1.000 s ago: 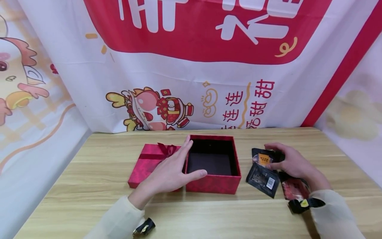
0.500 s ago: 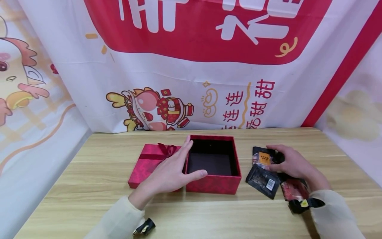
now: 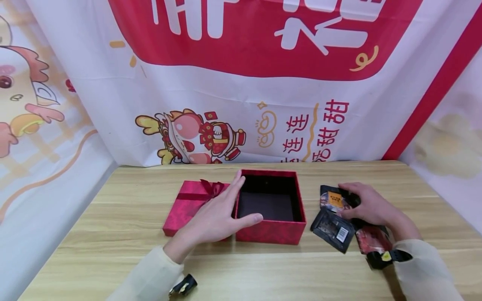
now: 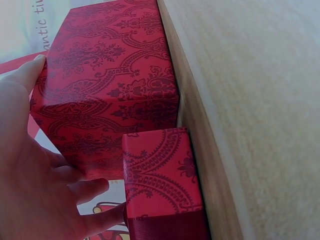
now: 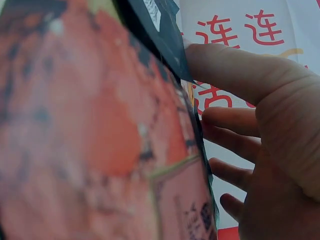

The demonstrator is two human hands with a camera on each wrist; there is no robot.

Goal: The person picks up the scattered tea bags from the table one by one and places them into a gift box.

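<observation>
My left hand [image 3: 214, 215] rests against the open-topped red box [image 3: 269, 232], thumb by its front rim and index finger along its left side. In the left wrist view, the fingers spread past the patterned box [image 4: 115, 65] and its lid [image 4: 162, 170]. My right hand [image 3: 373, 205] spreads over several flat packets, touching them with thumb and fingertips. One packet has an orange label [image 3: 334, 200]; a black packet with a barcode [image 3: 331, 230] overlaps its lower edge. A reddish packet [image 3: 373, 238] lies below the wrist and fills much of the right wrist view.
The box lid with a dark red ribbon bow [image 3: 184, 205] lies left of the box, partly behind my left hand. A white cloth with red print [image 3: 263, 92] hangs behind the wooden table [image 3: 263, 276]. Printed cloth also lines both sides.
My right hand and the orange-labelled packet shift slightly right. The reddish packet shows a little differently under the wrist. My left hand keeps its place at the box.
</observation>
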